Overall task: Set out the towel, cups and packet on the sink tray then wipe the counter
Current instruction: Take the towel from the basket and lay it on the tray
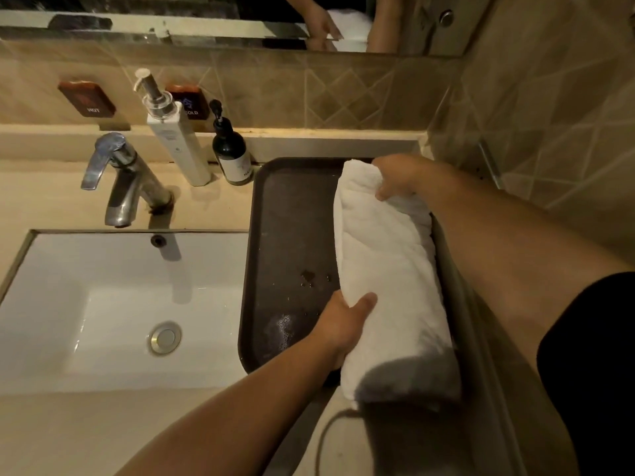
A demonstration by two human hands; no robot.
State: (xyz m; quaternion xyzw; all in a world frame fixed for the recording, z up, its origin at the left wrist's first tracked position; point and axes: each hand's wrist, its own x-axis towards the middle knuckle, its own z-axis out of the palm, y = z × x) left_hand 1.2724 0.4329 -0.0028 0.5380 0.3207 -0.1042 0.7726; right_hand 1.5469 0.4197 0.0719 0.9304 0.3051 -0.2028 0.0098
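Note:
A rolled white towel (388, 280) lies lengthwise along the right side of a dark rectangular tray (292, 235) on the counter right of the sink. My left hand (343, 324) grips the towel's near left side, thumb on top. At the towel's far end my right hand (400, 176) holds it from above. The towel's near end overhangs the tray's front edge. Water drops and a wet patch show on the bare tray. No cups or packet are in view.
A white sink basin (113, 310) with a chrome faucet (120, 176) lies to the left. A tall white pump bottle (178, 146) and a dark pump bottle (231, 152) stand behind the tray. A tiled wall closes the right side; a mirror runs above.

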